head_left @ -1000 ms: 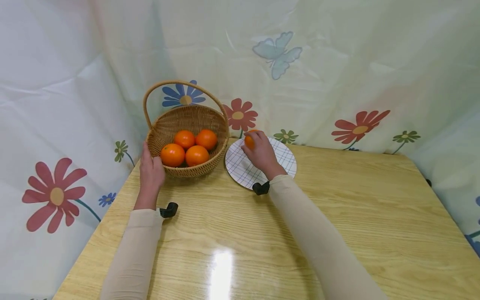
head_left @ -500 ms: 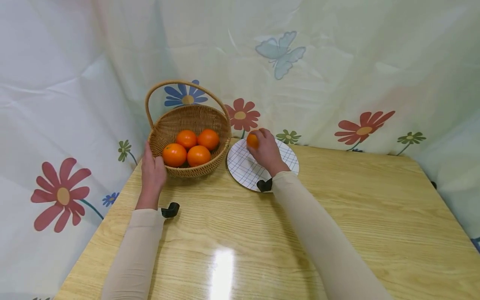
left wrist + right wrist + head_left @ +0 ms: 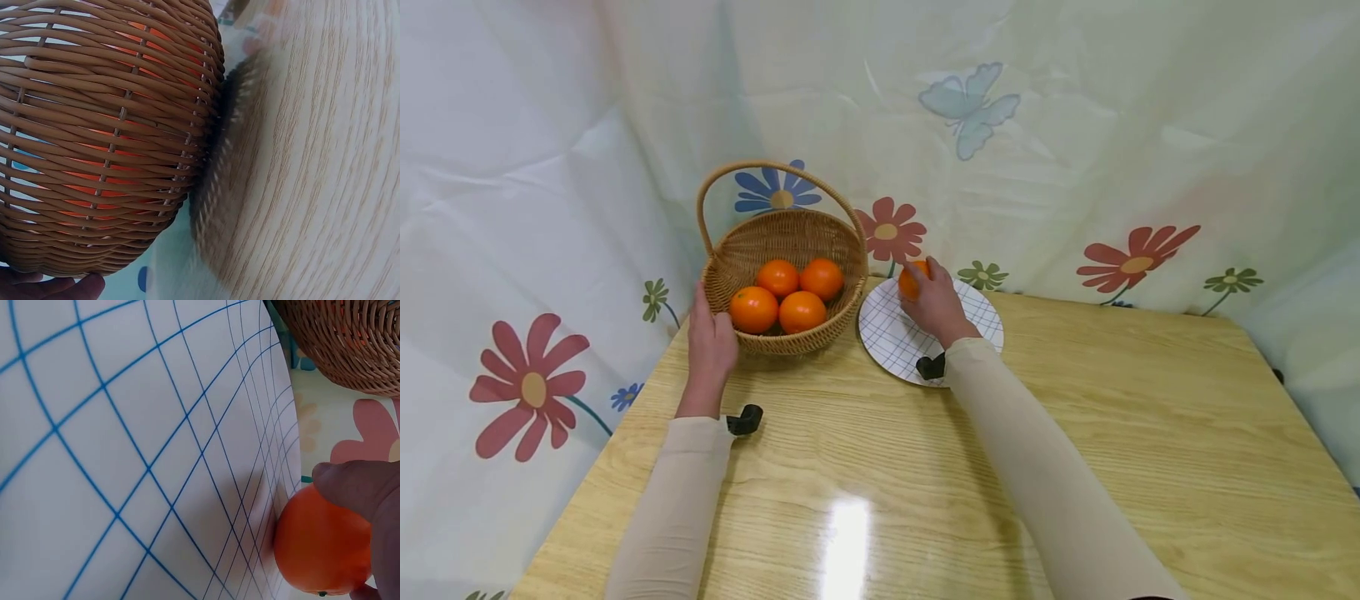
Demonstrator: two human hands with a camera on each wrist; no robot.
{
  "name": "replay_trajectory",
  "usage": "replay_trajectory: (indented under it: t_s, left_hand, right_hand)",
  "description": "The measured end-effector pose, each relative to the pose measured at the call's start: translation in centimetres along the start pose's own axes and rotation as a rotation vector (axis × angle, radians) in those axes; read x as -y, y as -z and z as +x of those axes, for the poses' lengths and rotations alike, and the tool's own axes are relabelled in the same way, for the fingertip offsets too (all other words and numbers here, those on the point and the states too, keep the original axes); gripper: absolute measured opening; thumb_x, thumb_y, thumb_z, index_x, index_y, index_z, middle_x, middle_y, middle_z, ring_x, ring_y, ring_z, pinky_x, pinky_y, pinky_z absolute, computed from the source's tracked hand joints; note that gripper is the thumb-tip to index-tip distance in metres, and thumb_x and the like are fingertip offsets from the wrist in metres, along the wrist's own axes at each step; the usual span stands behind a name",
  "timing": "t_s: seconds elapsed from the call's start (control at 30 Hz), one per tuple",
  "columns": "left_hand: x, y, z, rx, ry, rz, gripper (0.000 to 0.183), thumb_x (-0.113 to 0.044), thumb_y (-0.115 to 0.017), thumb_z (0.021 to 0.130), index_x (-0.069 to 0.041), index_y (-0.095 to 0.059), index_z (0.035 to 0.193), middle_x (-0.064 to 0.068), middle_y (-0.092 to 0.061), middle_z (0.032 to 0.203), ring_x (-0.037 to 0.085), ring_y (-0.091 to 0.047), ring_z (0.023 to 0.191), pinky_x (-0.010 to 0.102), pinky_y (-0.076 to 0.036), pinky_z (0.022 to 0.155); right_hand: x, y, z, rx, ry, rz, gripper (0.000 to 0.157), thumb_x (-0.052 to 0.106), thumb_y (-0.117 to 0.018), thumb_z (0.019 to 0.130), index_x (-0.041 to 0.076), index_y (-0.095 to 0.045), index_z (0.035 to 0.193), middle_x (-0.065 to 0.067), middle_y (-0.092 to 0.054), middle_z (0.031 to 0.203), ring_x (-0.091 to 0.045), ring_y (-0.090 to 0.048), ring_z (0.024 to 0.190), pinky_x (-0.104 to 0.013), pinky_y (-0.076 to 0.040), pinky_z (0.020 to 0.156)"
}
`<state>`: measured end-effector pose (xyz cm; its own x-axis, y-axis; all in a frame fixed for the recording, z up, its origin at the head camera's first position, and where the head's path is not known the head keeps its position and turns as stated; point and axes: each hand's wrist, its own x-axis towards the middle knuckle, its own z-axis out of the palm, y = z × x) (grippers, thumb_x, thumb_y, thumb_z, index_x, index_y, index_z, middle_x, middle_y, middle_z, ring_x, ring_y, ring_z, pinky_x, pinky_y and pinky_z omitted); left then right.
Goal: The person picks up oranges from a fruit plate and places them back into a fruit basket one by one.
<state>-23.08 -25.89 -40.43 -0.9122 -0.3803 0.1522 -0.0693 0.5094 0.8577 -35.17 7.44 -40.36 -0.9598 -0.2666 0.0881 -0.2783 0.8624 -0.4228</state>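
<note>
My left hand (image 3: pixel 711 346) holds the left side of a wicker basket (image 3: pixel 782 229), thumb near the front and fingers along its outer wall. In the left wrist view its fingertips (image 3: pixel 87 286) meet the weave at the lower left. Several oranges (image 3: pixel 754 310) lie inside the basket. At the basket's right, my right hand (image 3: pixel 936 307) grips another orange (image 3: pixel 322 544) over the far part of a round white plate (image 3: pixel 887 342) with blue grid lines. In the right wrist view the thumb lies across the top of this orange, while most of the other fingers are hidden.
Plate and basket stand side by side at the back of a wooden table (image 3: pixel 820 433). A flower-printed curtain (image 3: pixel 1075 150) rises close behind them and along the left edge. The basket's tall handle (image 3: pixel 760 167) arches upward.
The head view has shifted slightly, so everything appears a little further right. My right hand keeps the orange over the plate's far part. My left hand stays on the basket.
</note>
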Motion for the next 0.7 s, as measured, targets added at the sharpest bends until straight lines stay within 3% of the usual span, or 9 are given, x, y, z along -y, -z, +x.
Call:
replay_trajectory:
  t_s: [0.27, 0.43, 0.7]
  left_hand:
    - [0.08, -0.04, -0.08, -0.005, -0.006, 0.000, 0.065, -0.022, -0.024, 0.097, -0.019, 0.000, 0.158, 0.003, -0.004, 0.164, 0.023, -0.006, 0.151, 0.045, -0.009, 0.122]
    - [-0.03, -0.04, -0.21, 0.004, -0.005, -0.010, 0.065, -0.022, -0.023, 0.097, -0.020, 0.002, 0.157, 0.004, -0.003, 0.164, 0.023, -0.005, 0.151, 0.046, -0.009, 0.122]
    - [0.01, 0.05, -0.21, 0.010, 0.013, -0.007, 0.065, -0.023, -0.023, 0.097, -0.021, 0.003, 0.157, 0.003, -0.002, 0.164, 0.024, -0.005, 0.151, 0.047, -0.009, 0.122]
  right_hand:
    - [-0.25, -0.27, 0.08, -0.098, -0.022, 0.025, 0.062, 0.025, -0.071, 0.086, 0.015, -0.047, 0.142, -0.021, -0.032, 0.142, -0.043, -0.038, 0.124, -0.053, -0.048, 0.097]
    - [-0.52, -0.42, -0.05, -0.073, -0.051, 0.068, 0.059, 0.022, -0.072, 0.085, 0.018, -0.047, 0.138, -0.020, -0.029, 0.147, -0.042, -0.039, 0.126, -0.053, -0.046, 0.101]
    - [-0.55, -0.69, -0.70, -0.082, -0.003, 0.079, 0.055, 0.019, -0.073, 0.086, 0.018, -0.048, 0.135, -0.020, -0.034, 0.144, -0.043, -0.045, 0.122, -0.052, -0.044, 0.104]
